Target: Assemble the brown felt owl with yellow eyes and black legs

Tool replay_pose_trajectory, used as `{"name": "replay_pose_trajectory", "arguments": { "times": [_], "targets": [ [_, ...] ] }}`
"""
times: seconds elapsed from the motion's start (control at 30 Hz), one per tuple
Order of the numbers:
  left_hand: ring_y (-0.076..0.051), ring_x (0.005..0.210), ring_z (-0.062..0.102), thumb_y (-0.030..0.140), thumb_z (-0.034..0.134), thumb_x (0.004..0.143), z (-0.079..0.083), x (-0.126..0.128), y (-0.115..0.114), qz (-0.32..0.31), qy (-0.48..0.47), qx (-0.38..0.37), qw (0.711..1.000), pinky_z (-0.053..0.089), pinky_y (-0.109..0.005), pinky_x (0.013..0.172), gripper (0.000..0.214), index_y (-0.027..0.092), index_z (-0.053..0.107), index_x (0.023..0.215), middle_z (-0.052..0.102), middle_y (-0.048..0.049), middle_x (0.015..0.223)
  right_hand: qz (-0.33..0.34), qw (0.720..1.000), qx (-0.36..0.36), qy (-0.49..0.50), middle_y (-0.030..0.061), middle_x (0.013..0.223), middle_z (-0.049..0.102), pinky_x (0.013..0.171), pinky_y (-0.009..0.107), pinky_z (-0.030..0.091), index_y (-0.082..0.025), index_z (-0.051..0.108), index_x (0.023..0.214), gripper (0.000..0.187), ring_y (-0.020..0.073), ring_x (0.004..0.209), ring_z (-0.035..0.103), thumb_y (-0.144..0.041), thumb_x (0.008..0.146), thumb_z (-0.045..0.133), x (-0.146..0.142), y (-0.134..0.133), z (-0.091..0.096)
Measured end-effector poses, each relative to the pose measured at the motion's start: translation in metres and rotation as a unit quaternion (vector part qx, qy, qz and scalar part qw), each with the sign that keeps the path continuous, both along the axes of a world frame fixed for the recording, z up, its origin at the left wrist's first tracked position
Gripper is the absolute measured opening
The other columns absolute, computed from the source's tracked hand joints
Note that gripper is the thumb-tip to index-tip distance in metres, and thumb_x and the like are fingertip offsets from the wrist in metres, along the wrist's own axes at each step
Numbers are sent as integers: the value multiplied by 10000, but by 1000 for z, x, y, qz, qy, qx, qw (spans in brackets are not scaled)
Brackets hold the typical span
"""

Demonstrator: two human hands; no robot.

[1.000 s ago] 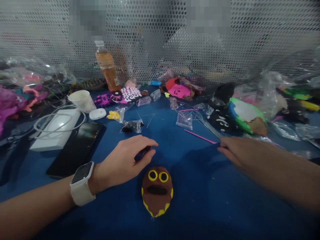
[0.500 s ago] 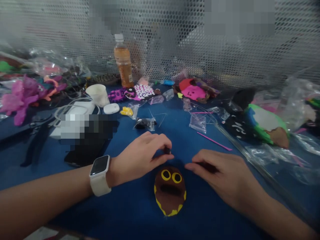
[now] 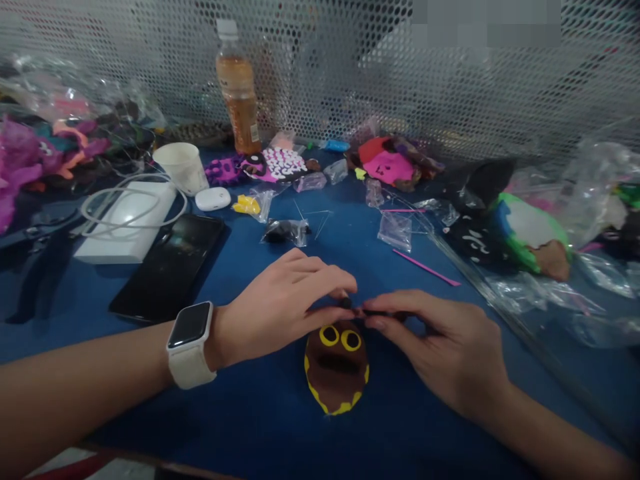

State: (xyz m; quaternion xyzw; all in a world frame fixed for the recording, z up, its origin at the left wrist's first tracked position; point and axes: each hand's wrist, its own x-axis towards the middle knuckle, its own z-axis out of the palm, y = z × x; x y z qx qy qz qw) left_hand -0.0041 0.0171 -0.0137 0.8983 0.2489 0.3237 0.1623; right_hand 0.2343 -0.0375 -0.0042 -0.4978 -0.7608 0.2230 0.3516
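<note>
My left hand (image 3: 287, 310), with a white smartwatch (image 3: 191, 343) on its wrist, pinches a small piece of black clay (image 3: 346, 302) between thumb and fingers. Close against it, my right hand (image 3: 445, 347) is closed on a thin strip of black clay (image 3: 387, 313); its far end is hidden by my fingers. The fingertips of both hands almost meet. Just below them a brown clay face (image 3: 336, 383) lies on the blue table, with yellow-ringed black eyes, a dark mouth and a yellow ragged edge. My left thumb covers part of its top.
Beyond my hands lie a bag of black clay (image 3: 286, 232) and a pink stick (image 3: 426, 268). At left are a black phone (image 3: 170, 270), a white box with cable (image 3: 127, 230), a paper cup (image 3: 183, 167) and a drink bottle (image 3: 239, 100). Clay figures (image 3: 533, 233) and plastic bags crowd the right.
My right hand has moved left, bringing its fingertips up to those of my left hand. The left hand has shifted slightly right. The camera view has tilted down a little.
</note>
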Motion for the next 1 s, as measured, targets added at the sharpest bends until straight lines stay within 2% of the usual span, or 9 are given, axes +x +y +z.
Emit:
{"name": "replay_pose_trajectory", "arguments": {
  "times": [0.07, 0.13, 0.3, 0.43, 0.53, 0.67, 0.77, 0.87, 1.0],
  "targets": [
    [-138, 942, 705, 326, 600, 1075, 0, 2, -1, -5, 0, 15, 1000, 457, -287, 852, 136, 201, 645, 1044, 771, 11, 980, 16, 1000, 20, 17, -16, 920, 824, 645, 243, 614, -307, 802, 990, 133, 168, 779, 780, -203, 908, 790, -1, 0, 1],
    [-147, 960, 701, 310, 585, 1083, 1, 3, -2, -15, 0, 61, 998, 449, -297, 842, 138, 202, 642, 1018, 771, 8, 945, 17, 999, 21, 41, -9, 911, 818, 610, 239, 593, -296, 812, 975, 122, 162, 768, 768, -205, 895, 807, -4, 0, 2],
    [-192, 898, 710, 164, 519, 1083, 7, 5, -8, -42, 4, 194, 980, 444, -354, 782, 173, 163, 647, 968, 782, -23, 848, 0, 996, -36, 85, -7, 792, 779, 530, 230, 539, -265, 822, 881, 46, 137, 644, 704, -220, 874, 824, -13, 0, 7],
    [-206, 851, 712, 135, 484, 1078, 11, 4, -10, -29, 10, 244, 969, 461, -379, 759, 198, 132, 676, 1032, 780, -56, 836, 15, 997, -34, 64, -3, 824, 765, 601, 225, 548, -261, 827, 852, 80, 127, 684, 692, -208, 900, 790, -14, -1, 10],
    [-200, 798, 688, 132, 475, 1073, 13, 5, -9, -32, 37, 269, 962, 464, -381, 734, 246, 162, 678, 937, 759, -40, 792, 41, 997, -52, 32, -3, 898, 763, 650, 216, 537, -278, 828, 924, 154, 117, 750, 695, -205, 970, 700, -14, -2, 11],
    [-185, 729, 644, 141, 481, 1075, 14, 7, -10, -35, 36, 278, 959, 453, -375, 719, 315, 161, 642, 805, 717, -23, 707, 60, 992, -98, 48, -20, 816, 718, 572, 207, 489, -267, 786, 874, 124, 106, 690, 650, -253, 969, 708, -12, 0, 15],
    [-175, 724, 624, 191, 551, 1070, 12, 7, -9, -31, 29, 258, 965, 447, -357, 719, 265, 155, 638, 822, 694, -7, 685, 53, 993, -92, 52, -23, 789, 701, 577, 207, 487, -264, 754, 843, 143, 105, 684, 639, -269, 974, 699, -7, 3, 18],
    [-165, 743, 619, 261, 646, 1041, 7, 4, -3, 3, 21, 226, 974, 442, -331, 723, 190, 157, 634, 881, 674, 10, 705, -8, 995, -71, 68, -14, 759, 703, 564, 212, 500, -256, 734, 867, 155, 108, 644, 639, -315, 996, 672, 2, 9, 17],
    [-148, 760, 627, 258, 667, 1031, 0, 0, 5, 45, -10, 176, 983, 456, -315, 767, 103, 164, 638, 998, 711, 5, 834, -83, 983, -63, 154, -9, 723, 711, 478, 205, 504, -258, 741, 971, 190, 104, 546, 620, -404, 1026, 632, 11, 17, 9]
  ]
}}
